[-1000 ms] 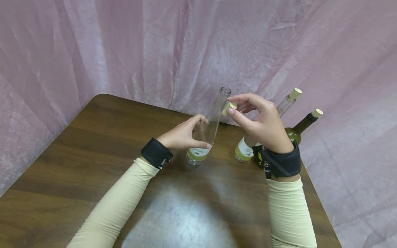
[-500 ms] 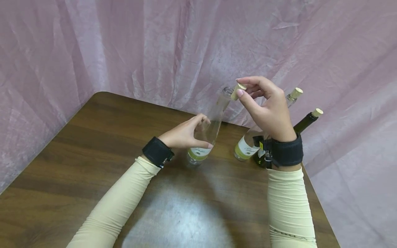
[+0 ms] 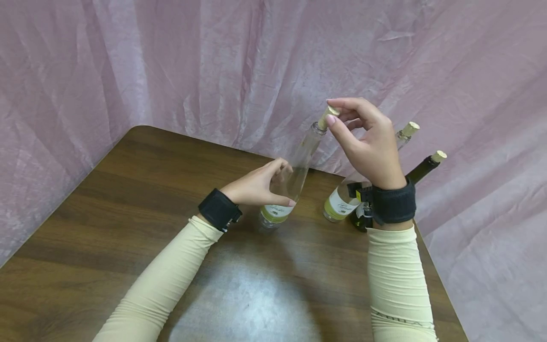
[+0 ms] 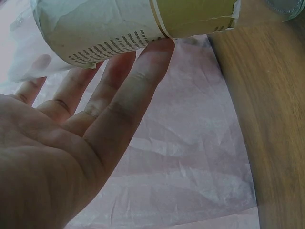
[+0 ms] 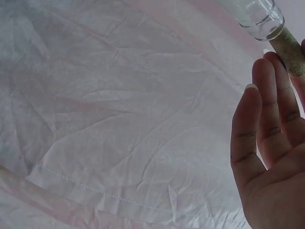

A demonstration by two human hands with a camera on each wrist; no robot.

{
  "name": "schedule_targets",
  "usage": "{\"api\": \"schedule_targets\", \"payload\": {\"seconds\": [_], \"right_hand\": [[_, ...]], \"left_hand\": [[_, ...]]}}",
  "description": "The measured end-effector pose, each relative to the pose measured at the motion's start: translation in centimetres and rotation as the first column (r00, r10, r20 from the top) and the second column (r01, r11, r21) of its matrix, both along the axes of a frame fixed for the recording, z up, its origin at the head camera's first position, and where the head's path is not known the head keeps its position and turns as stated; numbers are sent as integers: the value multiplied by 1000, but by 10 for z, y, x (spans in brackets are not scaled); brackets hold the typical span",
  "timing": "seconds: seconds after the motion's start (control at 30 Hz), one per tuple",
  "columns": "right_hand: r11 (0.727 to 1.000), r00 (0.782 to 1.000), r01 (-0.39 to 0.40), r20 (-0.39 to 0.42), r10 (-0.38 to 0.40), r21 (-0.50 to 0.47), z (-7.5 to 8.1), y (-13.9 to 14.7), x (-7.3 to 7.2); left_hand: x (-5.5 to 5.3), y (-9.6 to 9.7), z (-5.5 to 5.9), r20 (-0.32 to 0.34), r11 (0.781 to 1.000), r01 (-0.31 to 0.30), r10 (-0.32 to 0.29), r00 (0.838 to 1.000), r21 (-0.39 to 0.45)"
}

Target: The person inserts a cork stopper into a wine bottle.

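Note:
A clear glass bottle [image 3: 301, 160] with a white and yellow-green label stands on the table. My left hand [image 3: 252, 186] grips its lower body, thumb in front and fingers behind. In the left wrist view the fingers [image 4: 121, 98] touch the label [image 4: 102, 28]. Above, my right hand [image 3: 369, 142] pinches a cork [image 3: 325, 118] between thumb and fingertips. The cork's lower end sits at the bottle's mouth. In the right wrist view the cork [image 5: 286, 47] meets the glass rim [image 5: 261, 21]; how deep it goes is hard to tell.
Behind my right hand stand a second clear bottle [image 3: 340, 202] and a dark green bottle [image 3: 423, 170], each with a cork in its neck. The brown wooden table [image 3: 128, 190] ends near a pink curtain [image 3: 171, 61] at the back and right.
My right hand has risen with the cork from beside the bottle's neck to its mouth, where the cork now stands in line with it. The left hand keeps its hold on the bottle.

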State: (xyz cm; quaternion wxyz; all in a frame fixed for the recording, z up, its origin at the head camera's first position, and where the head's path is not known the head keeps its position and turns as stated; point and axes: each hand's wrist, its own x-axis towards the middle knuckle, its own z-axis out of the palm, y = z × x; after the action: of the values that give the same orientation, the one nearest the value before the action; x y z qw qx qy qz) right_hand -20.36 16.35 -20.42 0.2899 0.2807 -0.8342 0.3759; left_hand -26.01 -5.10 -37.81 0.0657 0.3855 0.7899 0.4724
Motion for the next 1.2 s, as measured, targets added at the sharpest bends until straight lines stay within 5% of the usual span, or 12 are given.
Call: {"api": "schedule_targets", "payload": {"seconds": [0.33, 0.53, 0.67, 0.83, 0.97, 1.03, 1.2], "right_hand": [[999, 999, -18, 50, 16, 43, -9, 2, -5], [982, 984, -86, 139, 110, -167, -20, -7, -12], [904, 936, -146, 240, 257, -401, -29, -16, -18], [762, 824, -178, 328, 461, -623, -41, -25, -22], [690, 738, -189, 363, 568, -698, -48, -33, -21], [669, 726, -190, 356, 588, -719, -50, -37, -20], [647, 759, -200, 301, 577, -736, -52, -43, -17]], "left_hand": [[0, 1, 0, -11, 1000, -1, 1, 1000, -2], [-1, 1, -1, 2, 1000, 4, -4, 1000, 12], [-2, 2, -2, 10, 1000, 3, -3, 1000, 13], [-2, 2, -4, 17, 1000, 4, -5, 1000, 23], [1, 1, -4, 26, 999, 10, -11, 1000, 36], [2, 2, -4, 30, 999, 21, -22, 999, 44], [5, 3, -2, 29, 999, 32, -34, 999, 42]]}}
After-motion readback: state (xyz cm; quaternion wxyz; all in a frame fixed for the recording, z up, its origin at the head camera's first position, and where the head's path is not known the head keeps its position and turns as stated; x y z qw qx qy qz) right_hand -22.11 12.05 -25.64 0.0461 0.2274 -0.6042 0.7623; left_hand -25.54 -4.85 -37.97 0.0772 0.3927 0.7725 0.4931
